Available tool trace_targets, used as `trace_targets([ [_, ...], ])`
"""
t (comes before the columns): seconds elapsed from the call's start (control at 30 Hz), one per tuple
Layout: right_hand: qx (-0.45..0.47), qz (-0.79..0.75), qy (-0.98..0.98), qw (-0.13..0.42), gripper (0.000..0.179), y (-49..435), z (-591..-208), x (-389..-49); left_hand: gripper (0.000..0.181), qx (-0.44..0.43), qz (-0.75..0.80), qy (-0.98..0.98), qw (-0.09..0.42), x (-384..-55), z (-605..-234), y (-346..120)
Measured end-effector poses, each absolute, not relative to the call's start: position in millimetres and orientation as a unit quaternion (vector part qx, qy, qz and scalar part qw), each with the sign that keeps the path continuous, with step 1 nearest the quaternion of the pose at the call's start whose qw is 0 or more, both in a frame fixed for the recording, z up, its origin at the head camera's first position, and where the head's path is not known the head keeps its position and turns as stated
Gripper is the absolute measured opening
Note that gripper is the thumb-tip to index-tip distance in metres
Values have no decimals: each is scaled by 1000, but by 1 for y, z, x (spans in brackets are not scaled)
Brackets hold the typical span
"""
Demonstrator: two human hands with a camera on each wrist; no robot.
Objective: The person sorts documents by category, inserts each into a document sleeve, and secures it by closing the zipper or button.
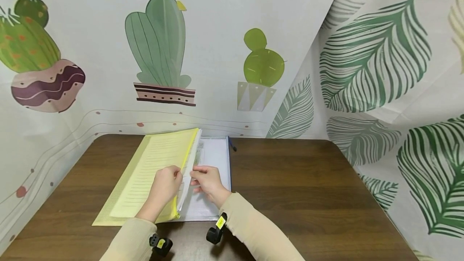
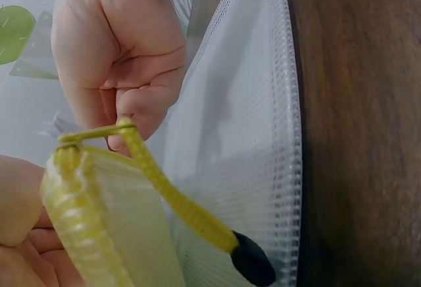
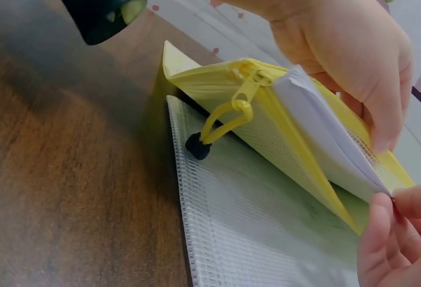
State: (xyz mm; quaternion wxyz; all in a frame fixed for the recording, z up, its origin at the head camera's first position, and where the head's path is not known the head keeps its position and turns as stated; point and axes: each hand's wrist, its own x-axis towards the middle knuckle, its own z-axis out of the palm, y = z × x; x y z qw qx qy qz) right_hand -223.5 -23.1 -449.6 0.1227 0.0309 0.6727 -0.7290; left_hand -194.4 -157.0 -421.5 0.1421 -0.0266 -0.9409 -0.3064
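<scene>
Pinching the open rim of the yellow pouch (image 1: 148,172), overlapping the clear pouch (image 1: 220,160) at the left of the tabletop (image 1: 290,184), between curled fingers of the left hand (image 1: 166,184). Seemingly gripping the edge of the white papers (image 3: 325,132) between thumb and fingers of the right hand (image 1: 210,183), though not showing the contact clearly. Possibly risking a creased near corner by catching on the zip slider (image 3: 250,88).

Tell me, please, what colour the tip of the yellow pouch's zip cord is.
The cord tip is black; it shows best in the right wrist view.
</scene>
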Motion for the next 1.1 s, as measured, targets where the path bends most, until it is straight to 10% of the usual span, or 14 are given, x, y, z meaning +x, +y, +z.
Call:
trace_targets([
  [1.1,-60,-591,803,47,23,-27,-453,-222,23,-29,-312,-936,158,-195,-424,-154],
])
